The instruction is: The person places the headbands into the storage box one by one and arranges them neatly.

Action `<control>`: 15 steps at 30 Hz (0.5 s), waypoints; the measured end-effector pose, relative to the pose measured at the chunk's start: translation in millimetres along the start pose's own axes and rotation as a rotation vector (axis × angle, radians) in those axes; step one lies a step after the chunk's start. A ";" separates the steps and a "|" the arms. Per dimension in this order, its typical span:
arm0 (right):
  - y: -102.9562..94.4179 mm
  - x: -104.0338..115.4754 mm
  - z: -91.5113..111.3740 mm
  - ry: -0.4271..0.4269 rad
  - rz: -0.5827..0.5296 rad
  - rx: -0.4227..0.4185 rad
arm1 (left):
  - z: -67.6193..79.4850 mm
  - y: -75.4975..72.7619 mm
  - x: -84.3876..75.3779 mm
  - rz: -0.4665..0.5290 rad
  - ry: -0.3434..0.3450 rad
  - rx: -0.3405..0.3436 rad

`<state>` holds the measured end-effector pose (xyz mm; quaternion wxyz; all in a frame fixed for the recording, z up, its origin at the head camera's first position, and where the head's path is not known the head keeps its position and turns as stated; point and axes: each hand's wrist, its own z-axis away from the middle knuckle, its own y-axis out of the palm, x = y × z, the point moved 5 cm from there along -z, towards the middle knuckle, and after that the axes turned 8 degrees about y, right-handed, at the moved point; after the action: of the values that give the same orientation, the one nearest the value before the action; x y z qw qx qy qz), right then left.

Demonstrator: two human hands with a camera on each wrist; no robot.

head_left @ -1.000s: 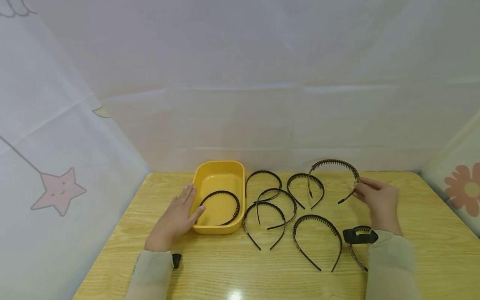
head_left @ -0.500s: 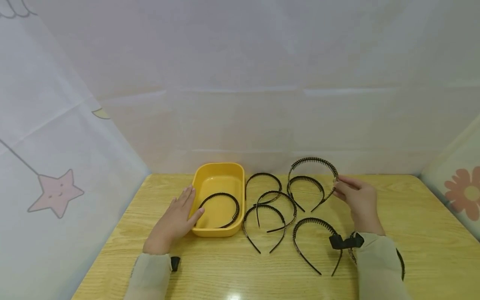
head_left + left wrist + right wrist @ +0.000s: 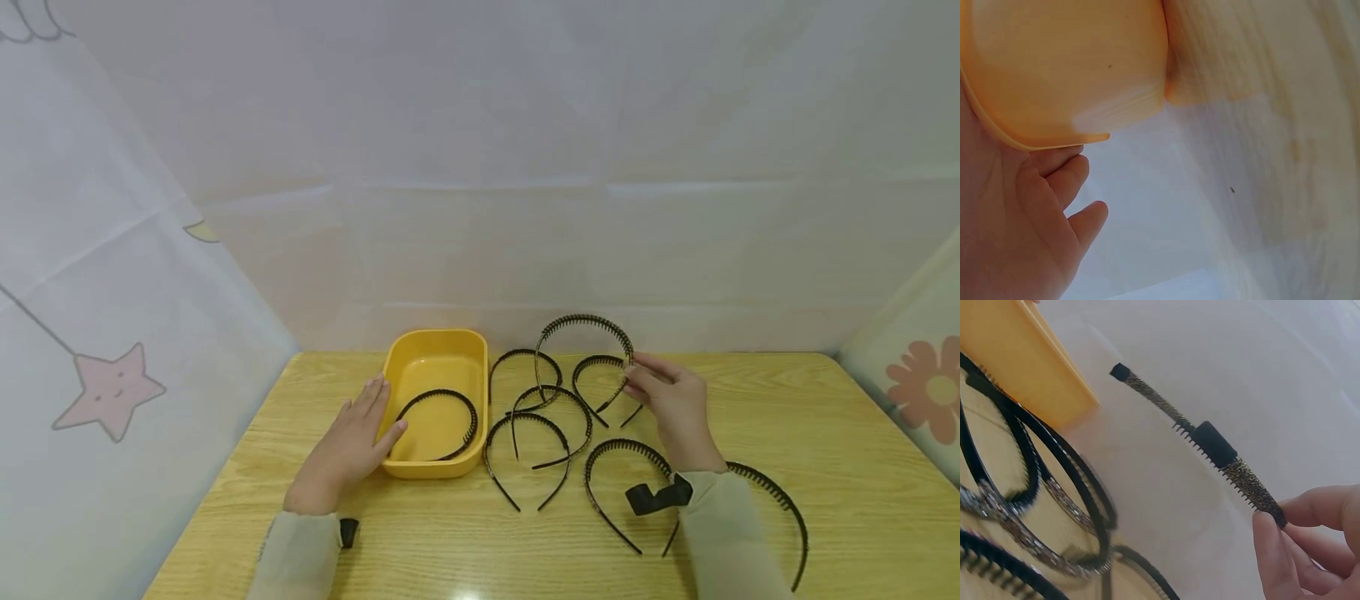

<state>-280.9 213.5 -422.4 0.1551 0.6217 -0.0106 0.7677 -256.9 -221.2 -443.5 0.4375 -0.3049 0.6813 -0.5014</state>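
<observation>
I recorded the right hand (image 3: 675,408) grasping one limb of a toothed headband (image 3: 583,319) between thumb and fingers. This headband was raised above the bench (image 3: 420,550), to the right of the yellow tray (image 3: 431,469); in the right wrist view I noted its speckled gold outer surface. I logged the left hand (image 3: 341,450) as unclenched, fingers extended, in contact with the tray's left side. A dark headband (image 3: 472,425) lay inside the tray. Six other headbands (image 3: 624,442) lay right of it, some overlapping.
</observation>
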 end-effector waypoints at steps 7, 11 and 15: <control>23.2 -8.7 4.8 0.008 -0.021 0.025 | -1.3 -0.1 -0.7 -0.003 0.008 -0.006; 33.2 -14.2 6.8 0.008 -0.034 0.029 | -0.6 -1.4 -1.8 0.003 0.011 -0.014; 41.7 -19.9 8.1 0.007 -0.047 0.031 | 1.0 -1.3 -1.0 0.006 0.003 -0.007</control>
<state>-280.1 167.6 -432.3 0.1637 0.6215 0.0164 0.7659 -255.6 -221.1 -442.0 0.4368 -0.3036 0.6845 -0.4985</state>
